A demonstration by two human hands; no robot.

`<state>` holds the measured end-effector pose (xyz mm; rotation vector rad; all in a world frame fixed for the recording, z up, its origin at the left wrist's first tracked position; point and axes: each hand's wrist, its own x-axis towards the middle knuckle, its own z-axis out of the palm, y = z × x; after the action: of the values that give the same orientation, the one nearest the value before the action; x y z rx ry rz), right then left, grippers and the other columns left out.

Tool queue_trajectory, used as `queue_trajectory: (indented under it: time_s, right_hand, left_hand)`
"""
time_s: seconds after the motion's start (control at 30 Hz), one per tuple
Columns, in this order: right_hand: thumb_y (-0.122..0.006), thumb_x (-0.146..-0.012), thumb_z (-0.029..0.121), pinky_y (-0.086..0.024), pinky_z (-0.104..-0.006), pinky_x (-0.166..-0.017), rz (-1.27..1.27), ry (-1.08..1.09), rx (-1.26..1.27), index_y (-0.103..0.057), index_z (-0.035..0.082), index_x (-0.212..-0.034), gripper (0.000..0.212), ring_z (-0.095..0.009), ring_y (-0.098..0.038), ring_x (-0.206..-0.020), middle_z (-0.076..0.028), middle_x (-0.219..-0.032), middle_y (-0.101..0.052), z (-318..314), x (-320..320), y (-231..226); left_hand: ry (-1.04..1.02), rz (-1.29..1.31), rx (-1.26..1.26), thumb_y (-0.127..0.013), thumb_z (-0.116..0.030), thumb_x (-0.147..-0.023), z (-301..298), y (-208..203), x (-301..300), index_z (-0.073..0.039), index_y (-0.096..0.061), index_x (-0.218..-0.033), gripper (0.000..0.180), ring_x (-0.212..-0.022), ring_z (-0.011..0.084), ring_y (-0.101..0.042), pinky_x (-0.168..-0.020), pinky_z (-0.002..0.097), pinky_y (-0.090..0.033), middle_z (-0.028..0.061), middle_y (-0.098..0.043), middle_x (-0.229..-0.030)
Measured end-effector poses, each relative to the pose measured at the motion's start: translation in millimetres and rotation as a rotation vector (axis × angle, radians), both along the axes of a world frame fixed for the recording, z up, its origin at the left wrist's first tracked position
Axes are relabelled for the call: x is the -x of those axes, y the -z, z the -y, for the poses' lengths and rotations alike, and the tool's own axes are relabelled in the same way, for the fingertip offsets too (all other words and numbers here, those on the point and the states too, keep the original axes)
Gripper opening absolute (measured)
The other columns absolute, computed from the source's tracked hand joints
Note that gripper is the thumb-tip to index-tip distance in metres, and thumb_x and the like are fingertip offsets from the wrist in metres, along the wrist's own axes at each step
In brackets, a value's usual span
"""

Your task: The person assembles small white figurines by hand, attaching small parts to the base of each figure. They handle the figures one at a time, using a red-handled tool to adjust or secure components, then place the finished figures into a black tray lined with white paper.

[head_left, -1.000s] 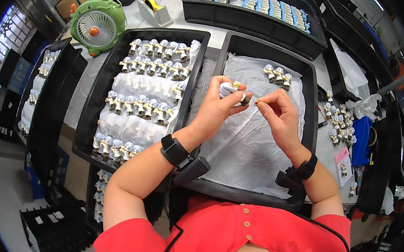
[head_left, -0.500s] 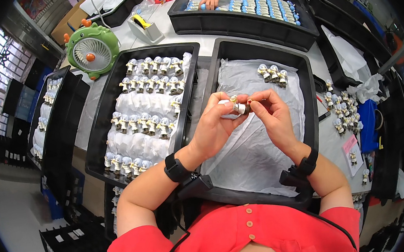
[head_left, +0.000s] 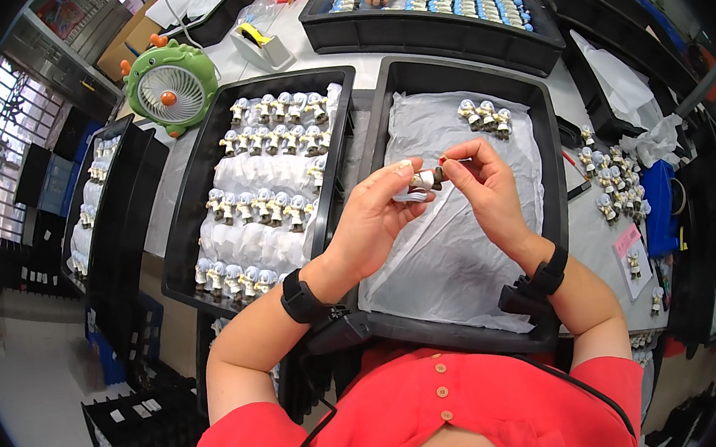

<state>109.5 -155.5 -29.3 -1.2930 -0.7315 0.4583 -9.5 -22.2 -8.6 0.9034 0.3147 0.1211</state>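
"Any txt?"
"Card (head_left: 627, 242) on desk (head_left: 590, 231), too small to read. L hand (head_left: 374, 209) grips figurine (head_left: 424, 180) over tray (head_left: 550, 153); R hand (head_left: 488, 187) pinches red bit (head_left: 442, 160) by its boots, closer vs 1 sec ago."

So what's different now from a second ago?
The right hand, apart from the held figurine before, has closed in on its feet end, a small red piece at its fingertips. The left hand kept its hold but tipped the figurine, feet toward the right hand. Nothing was visibly let go. The three figurines in the right-hand tray stayed put.
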Motion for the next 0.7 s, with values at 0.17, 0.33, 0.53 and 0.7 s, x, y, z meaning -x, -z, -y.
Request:
queue_trajectory:
  time_s: [0.17, 0.33, 0.53, 0.7]
  right_hand:
    - [-0.057, -0.089, 0.011, -0.047, -0.0228, -0.075, -0.025, -0.039, -0.017, -0.054, 0.003, -0.095, 0.011, -0.009, -0.059, -0.084, -0.003, -0.091, -0.061, -2.3, 1.2, 0.8]
    - [-0.057, -0.089, 0.01, -0.047, -0.0231, -0.074, -0.063, -0.022, 0.104, -0.054, 0.004, -0.096, 0.01, -0.008, -0.058, -0.086, -0.003, -0.092, -0.061, 2.1, 1.5, -8.9]
    - [-0.057, -0.089, 0.008, -0.047, -0.0229, -0.078, 0.083, 0.012, 0.064, -0.054, 0.004, -0.098, 0.011, -0.009, -0.058, -0.09, -0.004, -0.095, -0.06, -1.1, -5.5, -2.2]
    - [-0.059, -0.087, 0.006, -0.046, -0.0232, -0.08, 0.169, 0.099, 0.094, -0.056, 0.002, -0.096, 0.01, -0.011, -0.058, -0.092, -0.004, -0.096, -0.055, 0.3, -11.2, -3.0]
  left_hand:
    - [0.098, -0.032, 0.142, -0.051, -0.012, -0.09, 11.7, 10.0, -0.3, -0.003, -0.049, -0.111, 0.023, -0.101, 0.0264, -0.06, -0.085, 0.0303, -0.05, 0.0117, -0.056, -0.107]
    - [0.268, -0.042, 0.137, -0.043, -0.022, -0.095, 7.0, 8.7, -2.5, -0.006, -0.044, -0.112, 0.024, -0.085, 0.0212, -0.06, -0.073, 0.029, -0.048, 0.0136, -0.055, -0.108]
    - [0.207, 0.018, 0.171, -0.036, -0.022, -0.097, 9.3, 17.1, 3.0, -0.005, -0.035, -0.13, 0.037, -0.09, 0.0215, -0.057, -0.076, 0.0299, -0.046, 0.0145, -0.053, -0.112]
    - [0.073, 0.049, 0.323, -0.034, -0.012, -0.095, 5.4, 28.6, -2.0, -0.004, -0.025, -0.137, 0.044, -0.104, 0.0279, -0.055, -0.089, 0.0351, -0.045, 0.0162, -0.05, -0.117]
